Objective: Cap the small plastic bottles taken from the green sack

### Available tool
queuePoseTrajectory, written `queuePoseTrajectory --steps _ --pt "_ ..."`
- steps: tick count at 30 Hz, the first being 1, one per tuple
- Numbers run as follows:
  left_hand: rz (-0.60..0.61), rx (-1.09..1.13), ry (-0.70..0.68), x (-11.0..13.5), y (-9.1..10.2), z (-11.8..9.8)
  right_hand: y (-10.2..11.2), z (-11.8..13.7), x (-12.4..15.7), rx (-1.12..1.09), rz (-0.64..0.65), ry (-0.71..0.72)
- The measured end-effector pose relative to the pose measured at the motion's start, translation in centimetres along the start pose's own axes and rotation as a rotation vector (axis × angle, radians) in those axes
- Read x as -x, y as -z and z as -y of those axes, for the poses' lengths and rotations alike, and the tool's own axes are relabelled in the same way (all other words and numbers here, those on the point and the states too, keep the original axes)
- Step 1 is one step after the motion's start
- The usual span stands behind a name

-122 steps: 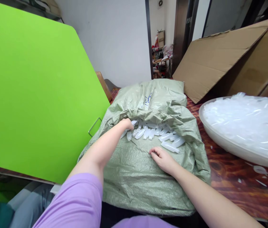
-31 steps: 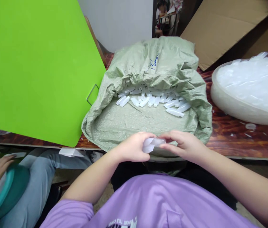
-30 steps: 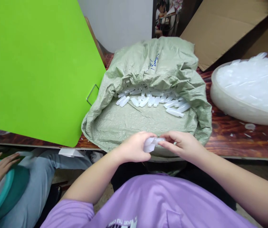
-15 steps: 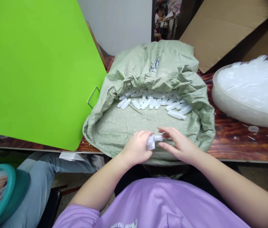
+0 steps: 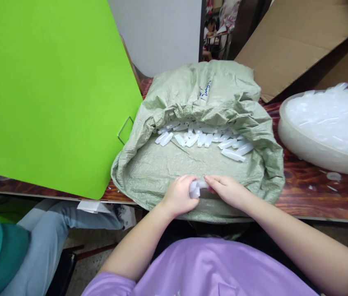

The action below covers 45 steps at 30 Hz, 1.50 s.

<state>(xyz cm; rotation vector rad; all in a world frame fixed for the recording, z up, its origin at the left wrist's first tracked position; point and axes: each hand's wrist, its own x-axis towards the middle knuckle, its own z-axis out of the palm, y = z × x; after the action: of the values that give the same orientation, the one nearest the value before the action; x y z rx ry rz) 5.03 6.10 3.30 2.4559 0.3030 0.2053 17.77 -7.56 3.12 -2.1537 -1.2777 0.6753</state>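
Observation:
My left hand [image 5: 180, 195] is closed around a few small translucent white plastic tubes [image 5: 194, 189], held over the front flap of a pale green woven sack [image 5: 149, 164]. From the other side, the fingertips of my right hand [image 5: 225, 188] pinch the neck end of one of these tubes; its tip is hidden by the fingers. Several more loose white tubes [image 5: 203, 137] lie in the sack's open mouth, beyond both hands.
On the right stands a translucent tub [image 5: 309, 154] heaped with white plastic pieces. A bright green panel [image 5: 53, 94] rises at left. Cardboard [image 5: 297, 45] leans behind. White scraps dot the brown table [image 5: 303, 197]. A seated person's leg [image 5: 50, 234] and a teal bucket [image 5: 10, 255] are lower left.
My right hand's fingers have closed on the neck of the tube, having been apart beside it. My left hand keeps its hold. The view has shifted slightly, and the co-worker's hand has left sight.

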Motion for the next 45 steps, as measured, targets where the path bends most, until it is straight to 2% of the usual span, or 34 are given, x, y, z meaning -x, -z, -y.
queuePoseTrajectory --steps 3,6,9,13,16,19,24,28,30,33,34,36,38,40,42,45 --pt "-0.042 0.094 0.05 0.1 -0.4 0.7 0.7 -0.2 -0.5 0.221 -0.149 0.267" --pt "-0.038 0.235 0.144 0.1 -0.6 1.4 1.3 -0.6 -1.0 0.496 -0.143 0.567" --pt "0.015 0.3 0.197 0.1 -0.5 1.9 1.8 -0.8 -1.7 0.655 -0.142 0.741" --pt "0.053 0.323 0.196 0.1 -0.5 2.1 2.7 -0.7 -2.9 0.775 -0.145 0.974" --pt "0.044 0.347 0.201 0.2 -0.6 2.2 3.0 -0.2 -3.9 0.781 -0.073 1.052" --pt "0.006 0.376 0.195 0.3 -0.8 2.3 2.7 0.3 -4.5 0.686 -0.004 0.995" --pt "-0.046 0.374 0.192 0.4 -1.1 2.2 1.2 -0.1 -4.4 0.424 0.098 0.724" --pt "-0.032 0.344 0.197 0.4 -1.1 2.1 0.2 -0.8 -4.0 0.267 0.144 0.505" --pt "-0.021 0.363 0.219 0.4 -1.1 2.1 0.6 -0.7 -3.9 0.204 0.214 0.46" --pt "-0.05 0.449 0.255 0.3 -1.3 2.2 2.2 0.1 -4.7 0.112 0.326 0.46" --pt "-0.081 0.488 0.266 0.3 -1.3 2.3 2.9 0.5 -5.4 0.111 0.304 0.42" --pt "-0.16 0.588 0.293 0.3 -1.3 2.5 4.0 0.9 -7.7 0.159 0.168 0.278" --pt "-0.219 0.733 0.324 0.2 -1.1 2.7 4.7 1.1 -10.8 0.246 0.007 0.142" --pt "-0.237 0.911 0.345 0.2 -0.8 2.8 4.8 0.9 -14.3 0.314 -0.086 0.069" --pt "-0.256 1.073 0.352 0.2 -0.6 3.0 4.5 0.7 -17.3 0.361 -0.122 0.014" --pt "-0.334 1.245 0.357 0.1 -0.4 3.4 3.6 0.8 -20.3 0.415 -0.091 -0.049"
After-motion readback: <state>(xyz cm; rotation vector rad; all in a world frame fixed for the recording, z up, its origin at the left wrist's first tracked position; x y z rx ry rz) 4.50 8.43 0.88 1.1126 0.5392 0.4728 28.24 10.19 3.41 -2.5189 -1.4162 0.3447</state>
